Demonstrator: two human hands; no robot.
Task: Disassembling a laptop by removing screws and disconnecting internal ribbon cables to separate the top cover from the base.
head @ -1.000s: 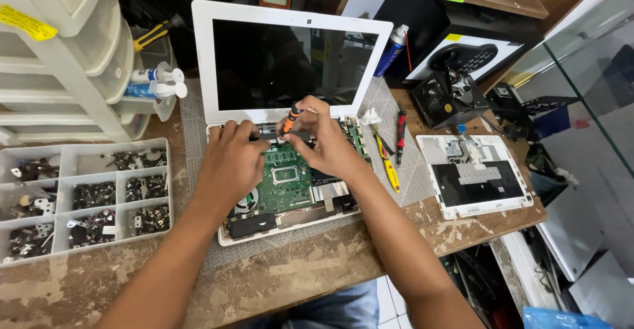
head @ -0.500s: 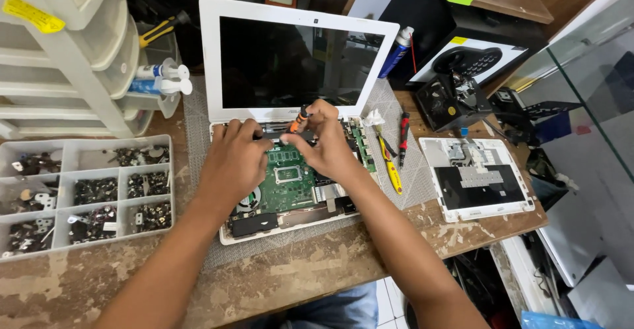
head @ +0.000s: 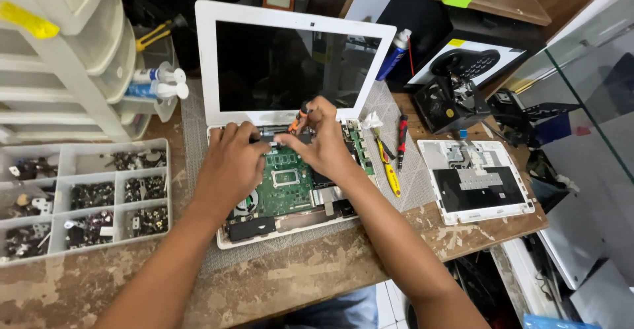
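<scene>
A white laptop (head: 297, 58) stands open on a grey mat, its base uncovered so the green circuit board (head: 285, 182) shows. My left hand (head: 231, 164) rests on the left of the base, fingertips at the hinge edge. My right hand (head: 323, 141) holds a small orange-and-black screwdriver (head: 300, 114) upright near the hinge, tip down on the board's far edge. My forearms hide part of the board.
A compartment tray of small metal parts (head: 82, 197) lies at left under white plastic drawers (head: 59, 52). A removed white laptop cover (head: 477, 180) lies at right. Yellow and red screwdrivers (head: 393, 157) lie beside the laptop. A spray can (head: 394, 53) and a glass pane (head: 588, 85) stand beyond.
Both hands stay at the laptop's hinge edge with the screwdriver. The view has shifted slightly; nothing else has visibly moved.
</scene>
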